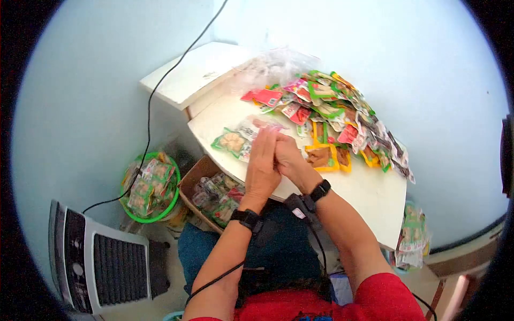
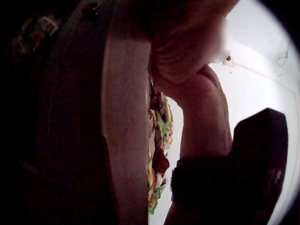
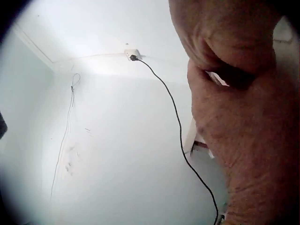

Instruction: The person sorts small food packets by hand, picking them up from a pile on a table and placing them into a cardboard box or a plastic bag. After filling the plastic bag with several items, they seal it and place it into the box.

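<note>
My left hand (image 1: 261, 168) and right hand (image 1: 292, 158) are together over the table's front edge, palms facing each other. The left fingers point straight toward the packets; the right fingers are mostly hidden behind the left hand. At the left fingertips lies a clear plastic bag (image 1: 247, 128). A green-edged snack packet (image 1: 232, 142) shows at its left side. Just right of the right hand are yellow-edged snack packets (image 1: 321, 157). Both wrist views show the hands meeting closely; I cannot tell whether anything is between the palms.
A heap of snack packets (image 1: 332, 104) covers the back right of the white table (image 1: 369, 200), with clear bags (image 1: 276, 67) behind. At the left stand a cardboard box (image 1: 188, 188) and a green-rimmed basket (image 1: 178, 184), both holding packets. A black cable (image 1: 151, 101) hangs there.
</note>
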A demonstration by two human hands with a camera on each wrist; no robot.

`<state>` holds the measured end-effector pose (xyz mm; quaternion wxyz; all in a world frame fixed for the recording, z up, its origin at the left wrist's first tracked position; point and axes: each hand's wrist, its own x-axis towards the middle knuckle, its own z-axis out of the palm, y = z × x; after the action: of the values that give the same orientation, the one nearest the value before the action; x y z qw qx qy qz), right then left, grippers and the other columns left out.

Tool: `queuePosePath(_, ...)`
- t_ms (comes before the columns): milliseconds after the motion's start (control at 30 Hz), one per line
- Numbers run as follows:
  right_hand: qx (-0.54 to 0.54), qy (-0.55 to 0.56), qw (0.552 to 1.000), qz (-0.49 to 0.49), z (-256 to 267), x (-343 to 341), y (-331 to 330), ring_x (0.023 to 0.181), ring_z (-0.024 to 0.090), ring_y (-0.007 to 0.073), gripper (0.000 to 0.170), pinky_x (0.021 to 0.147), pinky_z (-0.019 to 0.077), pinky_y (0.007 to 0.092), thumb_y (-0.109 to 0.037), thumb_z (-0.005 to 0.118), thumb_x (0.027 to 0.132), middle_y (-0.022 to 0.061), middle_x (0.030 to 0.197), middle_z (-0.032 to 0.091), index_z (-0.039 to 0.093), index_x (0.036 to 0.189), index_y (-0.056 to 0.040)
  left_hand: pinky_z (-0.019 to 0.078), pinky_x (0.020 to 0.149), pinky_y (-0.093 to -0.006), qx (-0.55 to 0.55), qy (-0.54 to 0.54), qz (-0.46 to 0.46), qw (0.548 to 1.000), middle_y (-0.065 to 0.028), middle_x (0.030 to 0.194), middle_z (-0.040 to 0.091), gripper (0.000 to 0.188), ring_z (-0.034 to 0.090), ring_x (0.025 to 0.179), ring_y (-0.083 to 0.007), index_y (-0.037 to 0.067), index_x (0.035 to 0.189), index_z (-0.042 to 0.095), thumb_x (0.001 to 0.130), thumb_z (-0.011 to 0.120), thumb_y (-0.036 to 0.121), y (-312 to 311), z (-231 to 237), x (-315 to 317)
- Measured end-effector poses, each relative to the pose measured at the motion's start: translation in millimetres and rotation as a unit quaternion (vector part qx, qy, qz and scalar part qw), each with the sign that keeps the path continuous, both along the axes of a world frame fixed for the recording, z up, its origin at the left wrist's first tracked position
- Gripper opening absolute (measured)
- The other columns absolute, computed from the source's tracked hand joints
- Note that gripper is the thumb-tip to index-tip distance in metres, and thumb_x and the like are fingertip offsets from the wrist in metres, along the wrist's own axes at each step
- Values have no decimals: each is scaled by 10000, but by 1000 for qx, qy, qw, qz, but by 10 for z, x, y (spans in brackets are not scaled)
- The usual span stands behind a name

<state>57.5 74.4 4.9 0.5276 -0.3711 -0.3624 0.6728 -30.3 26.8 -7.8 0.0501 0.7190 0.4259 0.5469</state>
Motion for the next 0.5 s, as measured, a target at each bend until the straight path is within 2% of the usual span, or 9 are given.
queuePosePath(67, 7, -42, 998, -41, 10, -36, -7, 787, 626, 151, 177, 673, 530, 316, -82, 573, 944, 76, 925, 679, 683, 1021, 32, 316, 1137, -469, 15, 12, 10, 1000, -228, 1412, 468, 657, 403, 1353, -411, 22, 1391, 436, 772, 654, 3, 44, -23, 3)
queuePosePath(100, 21, -86, 994, -63, 1, -54, 5, 728, 614, 149, 171, 590, 504, 327, -95, 595, 922, 78, 854, 672, 687, 946, 47, 317, 1137, -468, 19, 15, 13, 1000, -227, 1411, 469, 651, 402, 1353, -409, 24, 1390, 438, 777, 657, 14, 50, -26, 10)
queuePosePath(233, 41, -134, 986, -94, -172, -87, 131, 719, 607, 150, 161, 555, 481, 339, -73, 581, 902, 87, 821, 661, 678, 911, 55, 335, 1125, -464, 12, 33, 20, 999, -228, 1410, 474, 644, 422, 1342, -408, 29, 1390, 443, 790, 675, 54, 13, 25, 20)
queuePosePath(300, 16, -87, 990, -109, -205, -107, 131, 696, 601, 146, 149, 536, 469, 344, -55, 572, 887, 88, 794, 655, 669, 880, 57, 345, 1119, -462, 3, 45, 33, 998, -246, 1410, 469, 666, 424, 1342, -414, 20, 1397, 434, 783, 688, 65, -5, 27, 17)
queuePosePath(333, 4, -64, 991, -114, -197, -98, 125, 685, 598, 144, 143, 526, 464, 346, -45, 567, 879, 89, 780, 653, 665, 864, 59, 332, 1127, -473, 2, 32, 24, 999, -244, 1409, 465, 662, 411, 1347, -415, 13, 1392, 432, 767, 651, 10, -1, 32, 35)
queuePosePath(367, -4, -120, 989, -88, -186, -34, 114, 713, 622, 143, 131, 596, 527, 292, -52, 606, 913, 93, 890, 663, 660, 969, 54, 318, 1136, -484, -2, 19, 17, 1000, -243, 1408, 461, 664, 398, 1352, -416, 6, 1388, 431, 752, 613, -46, -8, 33, 48)
queuePosePath(467, 69, -224, 968, -88, -315, 86, 96, 714, 635, 154, 140, 584, 528, 290, -59, 615, 903, 81, 853, 652, 657, 984, 47, 300, 1148, -494, -4, 20, 13, 1000, -240, 1414, 447, 686, 373, 1365, -413, -5, 1384, 427, 720, 547, -125, -15, 2, 42)
queuePosePath(500, 88, -243, 963, -80, -227, 143, 20, 714, 643, 184, 151, 597, 534, 315, -57, 615, 893, 94, 859, 655, 656, 999, 42, 297, 1150, -494, -4, 25, 15, 1000, -240, 1417, 442, 694, 367, 1369, -411, -7, 1385, 426, 712, 532, -137, -9, -8, 35)
